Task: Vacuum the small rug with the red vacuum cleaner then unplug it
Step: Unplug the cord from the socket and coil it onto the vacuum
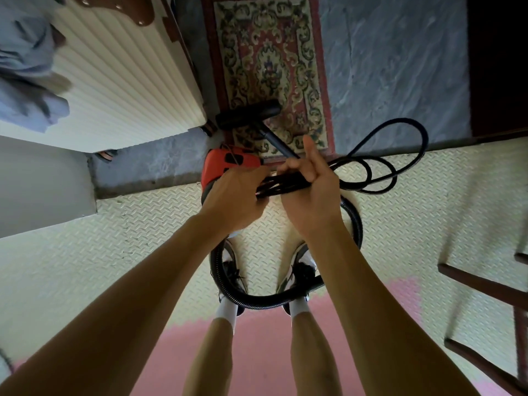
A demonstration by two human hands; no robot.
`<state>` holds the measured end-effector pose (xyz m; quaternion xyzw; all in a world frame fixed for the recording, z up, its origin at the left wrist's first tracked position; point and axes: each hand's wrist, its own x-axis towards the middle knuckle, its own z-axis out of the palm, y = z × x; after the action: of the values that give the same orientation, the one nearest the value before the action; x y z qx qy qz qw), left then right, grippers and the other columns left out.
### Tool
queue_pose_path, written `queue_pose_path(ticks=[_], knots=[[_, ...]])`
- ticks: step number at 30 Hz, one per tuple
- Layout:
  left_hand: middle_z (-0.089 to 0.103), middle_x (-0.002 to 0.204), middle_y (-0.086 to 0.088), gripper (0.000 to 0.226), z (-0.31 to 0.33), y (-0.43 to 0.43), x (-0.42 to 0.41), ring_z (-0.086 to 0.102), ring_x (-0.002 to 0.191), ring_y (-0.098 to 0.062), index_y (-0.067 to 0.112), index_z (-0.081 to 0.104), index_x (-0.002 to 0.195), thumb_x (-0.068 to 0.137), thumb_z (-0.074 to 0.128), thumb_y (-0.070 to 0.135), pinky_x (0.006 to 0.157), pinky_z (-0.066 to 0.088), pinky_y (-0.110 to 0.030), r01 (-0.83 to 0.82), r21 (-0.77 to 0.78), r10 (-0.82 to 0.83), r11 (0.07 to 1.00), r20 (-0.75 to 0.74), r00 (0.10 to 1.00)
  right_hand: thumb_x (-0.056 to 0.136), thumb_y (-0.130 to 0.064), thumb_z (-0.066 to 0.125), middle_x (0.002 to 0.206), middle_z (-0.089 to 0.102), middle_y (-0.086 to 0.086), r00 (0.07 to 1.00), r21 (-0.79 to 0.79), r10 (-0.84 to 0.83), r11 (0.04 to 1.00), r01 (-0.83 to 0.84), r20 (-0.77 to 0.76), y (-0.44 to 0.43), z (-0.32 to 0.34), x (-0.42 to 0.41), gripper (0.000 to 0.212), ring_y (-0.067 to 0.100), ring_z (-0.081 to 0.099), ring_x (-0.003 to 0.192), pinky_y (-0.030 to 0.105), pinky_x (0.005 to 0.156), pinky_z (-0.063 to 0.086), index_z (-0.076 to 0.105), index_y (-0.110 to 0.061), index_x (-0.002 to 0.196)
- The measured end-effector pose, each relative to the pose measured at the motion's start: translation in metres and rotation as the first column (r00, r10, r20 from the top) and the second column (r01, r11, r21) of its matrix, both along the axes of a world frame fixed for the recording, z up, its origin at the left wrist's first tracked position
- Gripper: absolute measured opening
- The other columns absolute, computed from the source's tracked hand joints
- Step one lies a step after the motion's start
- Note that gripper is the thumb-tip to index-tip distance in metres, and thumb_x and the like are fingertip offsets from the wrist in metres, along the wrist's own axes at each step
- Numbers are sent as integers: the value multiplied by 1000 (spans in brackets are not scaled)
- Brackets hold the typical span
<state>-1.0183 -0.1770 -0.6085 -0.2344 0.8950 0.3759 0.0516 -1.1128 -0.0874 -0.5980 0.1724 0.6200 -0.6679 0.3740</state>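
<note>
The small patterned rug (268,61) lies on the grey floor ahead of me. The black vacuum head (247,114) rests on the rug's near end, its tube running back towards my hands. The red vacuum cleaner (225,164) stands just past my left hand. A bundle of black power cord (368,170) is gathered in several loops. My left hand (231,195) and my right hand (310,192) both grip the bundle at its middle, right index finger raised. The ribbed black hose (257,301) curls around my feet.
A white ribbed radiator (123,75) with grey cloth draped on it stands at the left. Dark furniture (498,64) is at the top right, and dark wooden chair legs (485,284) at the right. Cream and pink foam mats (114,224) cover the near floor.
</note>
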Motion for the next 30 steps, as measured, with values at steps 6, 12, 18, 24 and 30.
queue_pose_path(ticks=[6, 12, 18, 24, 30], knots=[[62, 89, -8, 16, -23, 12, -14, 61, 79, -29, 7, 53, 100, 90, 54, 19, 61, 45, -36, 216, -170, -207, 962, 68, 976, 91, -59, 46, 105, 69, 14, 892, 82, -92, 995, 62, 442, 32, 6, -1, 60, 27, 66, 102, 42, 94, 50, 60, -3, 109], [60, 89, -8, 13, -48, 39, -14, 64, 73, -25, 7, 58, 98, 88, 60, 15, 63, 49, -35, 430, -323, -367, 843, 240, 899, 87, -26, 59, 70, 57, -4, 446, 757, 828, 522, -394, -339, 67, 15, 14, 17, 11, 52, 68, 29, 65, 45, 57, -15, 75], [63, 79, -4, 26, -79, 55, 0, 62, 67, -20, 10, 67, 87, 66, 80, 19, 60, 49, -31, 381, -446, -337, 810, 177, 925, 89, -17, 48, 82, 63, 2, -117, 615, 985, -172, -770, 130, 52, -46, -15, 66, 20, 60, 73, 30, 57, 40, 20, -17, 148], [50, 121, -11, 59, -102, 55, 23, 46, 114, -30, 11, 45, 122, 69, 72, 17, 101, 37, -43, 146, -385, -32, 911, 289, 957, 93, -47, 49, 108, 65, 8, -221, 637, 974, -206, -743, 58, 50, -104, -11, 57, 28, 62, 97, 35, 77, 49, 36, -17, 140], [44, 131, -13, 68, -132, 32, 93, 39, 123, -30, 11, 34, 134, 73, 63, 17, 107, 28, -46, -342, -181, 384, 922, 335, 860, 96, -50, 40, 89, 65, 16, -240, 739, 969, -197, -644, 50, 41, -175, 3, 44, 36, 61, 87, 40, 69, 47, 49, -18, 125]])
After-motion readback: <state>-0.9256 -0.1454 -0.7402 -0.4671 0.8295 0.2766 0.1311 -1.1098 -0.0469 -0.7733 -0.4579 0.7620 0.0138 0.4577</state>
